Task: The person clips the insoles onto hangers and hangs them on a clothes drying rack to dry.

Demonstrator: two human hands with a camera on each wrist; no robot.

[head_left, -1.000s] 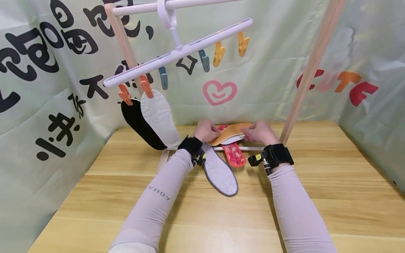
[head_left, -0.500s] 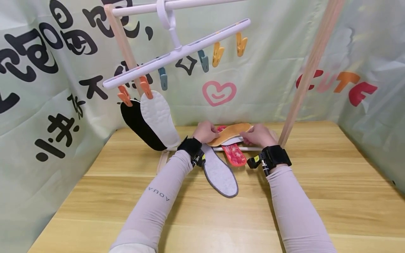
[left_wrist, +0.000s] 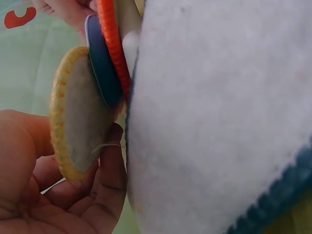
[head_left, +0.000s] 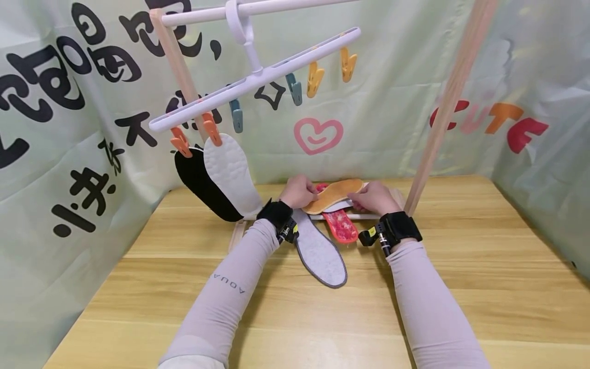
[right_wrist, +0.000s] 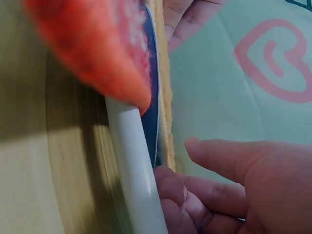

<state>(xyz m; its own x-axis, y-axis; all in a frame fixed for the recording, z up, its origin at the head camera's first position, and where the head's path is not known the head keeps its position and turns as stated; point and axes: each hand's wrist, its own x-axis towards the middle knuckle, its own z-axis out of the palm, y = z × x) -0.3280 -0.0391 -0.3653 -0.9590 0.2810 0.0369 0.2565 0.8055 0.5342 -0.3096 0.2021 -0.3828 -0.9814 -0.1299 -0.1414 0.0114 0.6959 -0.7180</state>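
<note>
A tan insole (head_left: 333, 197) lies slanted at the back of the table, on top of a pile of insoles. My left hand (head_left: 298, 192) grips its near left end, fingers curled beneath the pale underside (left_wrist: 87, 117) in the left wrist view. At the other end, my right hand (head_left: 374, 198) holds the insole's edge with curled fingers; in the right wrist view its thumb stands off the surface. Directly below is a white insole (head_left: 338, 206), showing a dark blue side in both wrist views. Under these lie a red patterned insole (head_left: 342, 228) and a grey dark-edged insole (head_left: 322, 251).
A white hanger (head_left: 258, 79) hangs tilted from the rack's top rod (head_left: 198, 18). Its orange clips (head_left: 212, 129) hold a black insole (head_left: 203, 182) and a white quilted insole (head_left: 230, 171). Blue clips (head_left: 237, 116) and yellow clips (head_left: 315, 80) hang without insoles. A low white rod (right_wrist: 134, 165) runs beside the pile.
My right hand has shifted slightly left and down along the tan insole's end. The left hand keeps its hold in nearly the same place.
</note>
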